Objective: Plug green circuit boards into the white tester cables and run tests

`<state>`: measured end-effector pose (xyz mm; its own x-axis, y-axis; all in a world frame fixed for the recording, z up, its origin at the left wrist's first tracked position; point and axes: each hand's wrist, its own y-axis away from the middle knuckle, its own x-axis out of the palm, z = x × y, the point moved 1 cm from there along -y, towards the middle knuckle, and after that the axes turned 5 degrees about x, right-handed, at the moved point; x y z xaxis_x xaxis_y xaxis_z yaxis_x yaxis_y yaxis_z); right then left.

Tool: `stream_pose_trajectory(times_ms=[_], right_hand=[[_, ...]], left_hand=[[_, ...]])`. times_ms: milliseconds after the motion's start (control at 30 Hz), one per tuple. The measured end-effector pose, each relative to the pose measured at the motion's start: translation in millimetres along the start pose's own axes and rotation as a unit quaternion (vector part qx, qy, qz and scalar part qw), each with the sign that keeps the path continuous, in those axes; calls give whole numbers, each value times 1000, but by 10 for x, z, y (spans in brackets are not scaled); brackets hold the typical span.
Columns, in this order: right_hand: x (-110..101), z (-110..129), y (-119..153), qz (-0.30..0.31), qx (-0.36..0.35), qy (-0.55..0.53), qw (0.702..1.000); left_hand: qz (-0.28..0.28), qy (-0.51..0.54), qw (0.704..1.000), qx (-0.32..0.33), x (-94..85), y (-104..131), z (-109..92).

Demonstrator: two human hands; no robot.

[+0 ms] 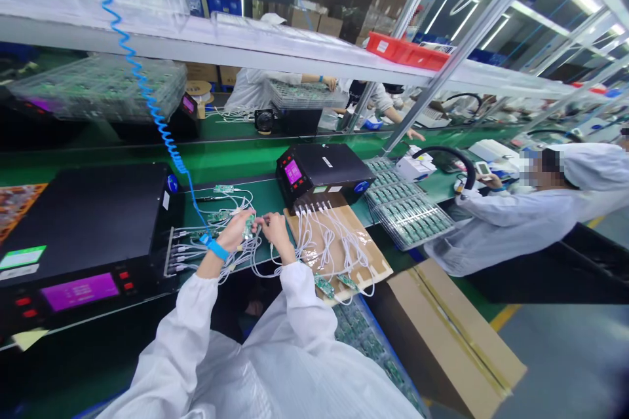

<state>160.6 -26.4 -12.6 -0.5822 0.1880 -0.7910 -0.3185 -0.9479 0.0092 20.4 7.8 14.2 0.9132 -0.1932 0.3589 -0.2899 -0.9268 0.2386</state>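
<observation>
My left hand (234,233), with a blue strap (214,247) on its wrist, is closed around a small green circuit board (248,227). At the board's right edge the fingers of my right hand (276,234) are pinched together; what is between them is too small to make out. White cables (253,255) run beneath and around both hands. More green boards, one of them a circuit board (224,189) at the back, lie among the cables. Two further boards, including a green board (324,286), rest on the cardboard sheet (376,252) to the right.
A large black tester (98,209) stands at left, a smaller black tester (329,167) ahead. A blue coiled cord (142,82) hangs down to my left wrist. Trays of boards (407,206) and a carton (452,334) are at right, near a seated co-worker (521,209). A shelf (275,46) crosses overhead.
</observation>
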Motion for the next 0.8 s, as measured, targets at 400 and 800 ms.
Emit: stream_pose_trajectory(times_ms=[400,800], right_hand=[[-74,-322,-48,9,103,15,995],[-259,-371,84,-33,82,-65,994]], left_hand=[[2,-149,988,37,221,-206,409],[81,-248,952,156,547,-254,571]])
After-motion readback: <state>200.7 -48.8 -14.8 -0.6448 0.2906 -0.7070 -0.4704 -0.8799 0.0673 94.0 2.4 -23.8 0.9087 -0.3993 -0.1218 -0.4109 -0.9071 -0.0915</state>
